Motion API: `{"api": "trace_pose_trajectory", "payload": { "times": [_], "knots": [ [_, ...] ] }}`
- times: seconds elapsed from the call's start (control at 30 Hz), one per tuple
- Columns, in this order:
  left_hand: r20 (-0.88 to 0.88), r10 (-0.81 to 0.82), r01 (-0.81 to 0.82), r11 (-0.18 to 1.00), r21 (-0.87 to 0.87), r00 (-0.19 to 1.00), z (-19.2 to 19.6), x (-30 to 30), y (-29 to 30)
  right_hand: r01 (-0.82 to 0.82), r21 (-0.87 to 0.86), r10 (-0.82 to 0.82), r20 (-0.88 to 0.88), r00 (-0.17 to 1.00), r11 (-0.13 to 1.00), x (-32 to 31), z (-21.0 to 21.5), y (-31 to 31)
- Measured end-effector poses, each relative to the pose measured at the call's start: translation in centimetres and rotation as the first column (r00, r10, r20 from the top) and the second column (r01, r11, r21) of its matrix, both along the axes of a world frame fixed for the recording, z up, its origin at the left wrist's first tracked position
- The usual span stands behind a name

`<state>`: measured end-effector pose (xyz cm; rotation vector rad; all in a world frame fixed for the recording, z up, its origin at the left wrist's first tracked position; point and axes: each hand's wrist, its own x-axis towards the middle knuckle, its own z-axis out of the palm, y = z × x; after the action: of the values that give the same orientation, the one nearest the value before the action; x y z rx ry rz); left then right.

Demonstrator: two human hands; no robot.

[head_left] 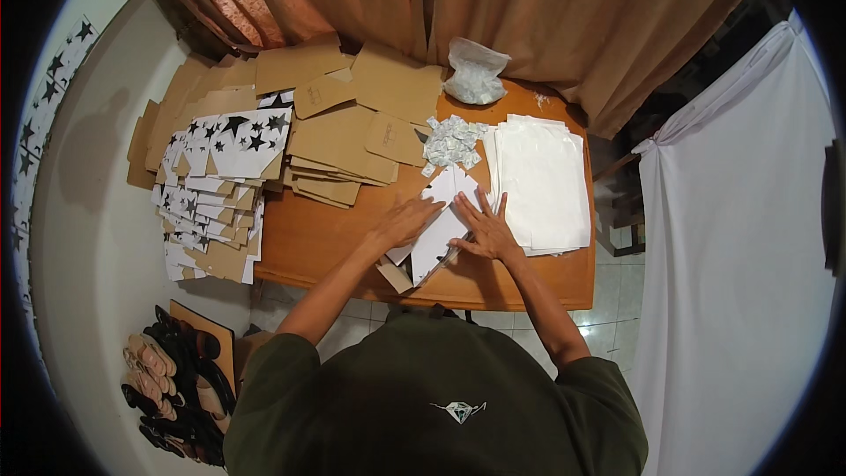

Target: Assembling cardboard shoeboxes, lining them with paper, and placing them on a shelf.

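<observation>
At near edge of the wooden surface (pixel 317 251), centre: flat white cardboard blank (pixel 445 220) lying diagonal, brown underside showing at its lower corner. Left hand (pixel 404 222) pressed flat on its left part, fingers spread toward the top flap. Right hand (pixel 486 229) flat on its right edge, fingers splayed and pointing up-left. No closed grip on either side, both palms open and pressing down, nothing pinched.

Just right of the blank, touching the right hand's outer side: stack of white sheets (pixel 542 181). Just above the blank: small heap of crumpled printed sachets (pixel 452 143). Further back, near the curtain (pixel 493 0): clear plastic bag (pixel 476 70) with white contents. Back-left: loose pile of brown cardboard blanks (pixel 352 123). Far left, overhanging the edge: pile of white blanks with black stars (pixel 216 185). On floor lower left: row of sandals (pixel 172 383). Right side: white cloth (pixel 731 211) hanging.
</observation>
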<state>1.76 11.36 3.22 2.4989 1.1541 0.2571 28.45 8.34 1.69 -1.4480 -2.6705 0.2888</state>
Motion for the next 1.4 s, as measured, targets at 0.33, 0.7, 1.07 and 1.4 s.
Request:
{"api": "trace_pose_trajectory", "payload": {
  "times": [0.33,0.7,1.07,1.4],
  "knots": [
    [-0.093,-0.014,-0.011,0.964,-0.267,0.996,6.8,-11.1,-8.3,0.158,-0.05,-0.154,0.071,0.985,0.986,-1.6,0.3,-0.1],
    [0.419,0.471,-0.373,0.879,-0.298,0.776,1.5,-4.9,-10.4,0.265,0.203,-0.262,-0.04,0.964,0.943,-6.5,0.4,-1.6],
    [0.28,0.413,-0.384,0.91,-0.154,0.867,0.0,-2.5,-7.8,0.402,-0.193,-0.443,-0.28,0.851,0.895,-10.1,3.3,-7.7],
    [0.007,0.03,-0.028,0.976,-0.214,1.0,-0.5,-2.3,-1.1,0.468,-0.52,-0.7,-0.531,0.478,0.715,-9.7,-1.8,-9.8]
  ]
}}
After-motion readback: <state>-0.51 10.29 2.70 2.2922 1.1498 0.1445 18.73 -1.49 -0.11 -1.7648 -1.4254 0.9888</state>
